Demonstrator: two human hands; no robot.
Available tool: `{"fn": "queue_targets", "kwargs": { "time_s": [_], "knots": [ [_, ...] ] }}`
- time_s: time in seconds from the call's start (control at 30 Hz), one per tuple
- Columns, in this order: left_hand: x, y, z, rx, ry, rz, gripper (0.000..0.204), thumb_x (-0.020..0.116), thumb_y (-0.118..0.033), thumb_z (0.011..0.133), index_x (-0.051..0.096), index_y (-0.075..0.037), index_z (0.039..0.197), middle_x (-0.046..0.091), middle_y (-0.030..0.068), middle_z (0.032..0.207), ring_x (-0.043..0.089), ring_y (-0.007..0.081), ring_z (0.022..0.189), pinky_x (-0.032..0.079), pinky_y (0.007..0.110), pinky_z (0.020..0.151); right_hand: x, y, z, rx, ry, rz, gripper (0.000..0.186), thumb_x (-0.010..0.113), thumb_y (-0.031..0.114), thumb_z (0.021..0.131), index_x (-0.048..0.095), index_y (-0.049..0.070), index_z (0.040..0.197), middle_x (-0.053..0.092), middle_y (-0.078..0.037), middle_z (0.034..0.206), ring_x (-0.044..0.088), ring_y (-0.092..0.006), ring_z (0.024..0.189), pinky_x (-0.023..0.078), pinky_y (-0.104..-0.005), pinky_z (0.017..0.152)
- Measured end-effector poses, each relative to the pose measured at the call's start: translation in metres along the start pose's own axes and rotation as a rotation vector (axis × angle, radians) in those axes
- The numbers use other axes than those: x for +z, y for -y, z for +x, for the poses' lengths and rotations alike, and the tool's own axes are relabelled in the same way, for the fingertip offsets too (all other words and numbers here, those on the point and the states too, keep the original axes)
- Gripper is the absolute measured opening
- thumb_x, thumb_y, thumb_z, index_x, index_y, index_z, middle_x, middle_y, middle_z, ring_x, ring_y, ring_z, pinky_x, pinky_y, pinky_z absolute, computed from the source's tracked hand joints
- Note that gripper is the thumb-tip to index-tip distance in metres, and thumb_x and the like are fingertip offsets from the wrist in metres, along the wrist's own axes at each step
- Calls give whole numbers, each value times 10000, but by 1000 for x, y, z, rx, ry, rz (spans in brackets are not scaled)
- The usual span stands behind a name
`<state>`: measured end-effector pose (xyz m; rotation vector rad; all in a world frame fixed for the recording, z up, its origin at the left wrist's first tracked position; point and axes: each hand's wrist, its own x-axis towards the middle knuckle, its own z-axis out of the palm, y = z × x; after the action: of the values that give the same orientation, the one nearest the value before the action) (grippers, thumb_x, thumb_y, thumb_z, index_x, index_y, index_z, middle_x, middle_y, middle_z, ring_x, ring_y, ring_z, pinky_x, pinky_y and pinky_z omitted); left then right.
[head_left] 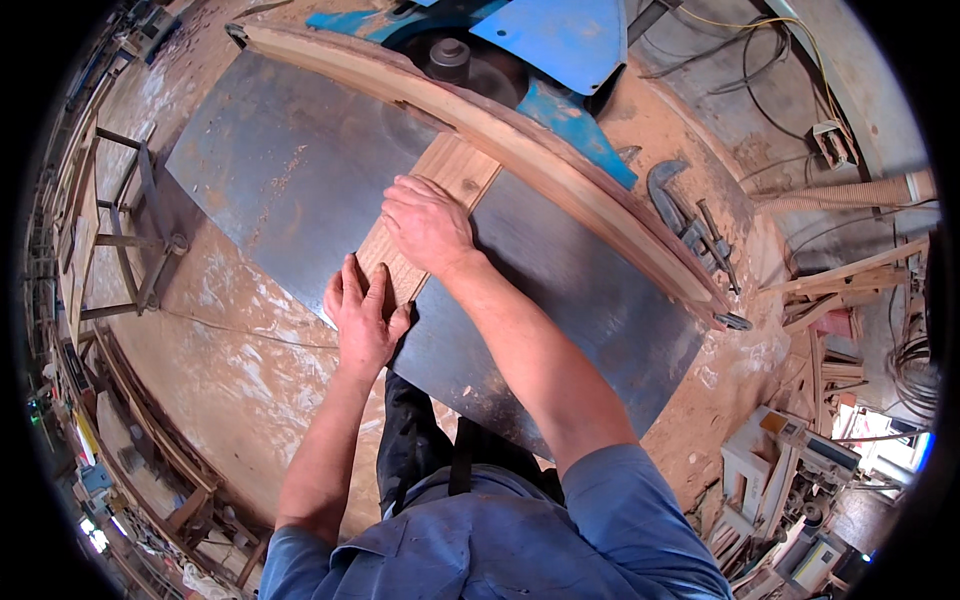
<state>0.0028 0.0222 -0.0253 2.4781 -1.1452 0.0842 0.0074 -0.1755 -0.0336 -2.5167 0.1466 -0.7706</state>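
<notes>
So the piece of wood point(460, 172) is sitting on the metal table point(265, 165), a flat board with a dark knot toward its far end. Its long axis runs slantwise, from close to the near edge of the table up and a bit right to the wooden fence point(552, 180). The far end is right at the fence, but I can't tell if they actually touch.

Right hand point(430, 222) is over the board's middle, palm down, fingers close together and draped toward the left edge. Can't tell how hard it's gripping, if at all. Left hand point(362, 318) is down at the near end, fingers spread, thumb apart. So the board stretches away from the left hand toward the fence, and the right hand is the one nearer that fence.

For room: metal spreads wide to the left, with a few shavings point(287, 170) on it, and to the right under the forearm. The fence bounds the far side. Behind it there's blue machinery point(555, 45) and a couple of metal clamps point(690, 222), and the dusty floor point(240, 310) drops off past the near edge.
</notes>
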Motion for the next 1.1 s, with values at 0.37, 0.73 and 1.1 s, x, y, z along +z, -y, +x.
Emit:
{"fn": "queue_targets", "kwargs": {
  "time_s": [0.37, 0.73, 1.1],
  "knots": [
    [-3, 10, 5, -17, 18, -5, 657, 761, -303, 721, 595, -59, 1308, 382, 303, 1476, 404, 508, 1264, 323, 585, 1058, 11, 1, 8, 15, -15, 46, 165, 682, 184, 839, 738, 42, 898, 707, -77, 1078, 597, -258, 1169, 434, -382, 1059],
    [-6, 20, 11, -23, 23, 8, 670, 766, -298, 721, 587, -79, 1328, 381, 290, 1481, 389, 503, 1278, 305, 575, 1071, 14, 6, 18, 29, 12, 25, 165, 695, 201, 842, 735, 63, 924, 705, -60, 1103, 605, -254, 1172, 463, -379, 1039],
    [-10, 30, 19, -21, 16, -2, 648, 748, -304, 730, 596, -63, 1311, 383, 291, 1475, 393, 485, 1281, 306, 572, 1072, 23, 7, 29, 36, 31, 34, 187, 690, 212, 849, 742, 55, 935, 705, -65, 1112, 600, -260, 1181, 453, -377, 1051]
  ]
}}
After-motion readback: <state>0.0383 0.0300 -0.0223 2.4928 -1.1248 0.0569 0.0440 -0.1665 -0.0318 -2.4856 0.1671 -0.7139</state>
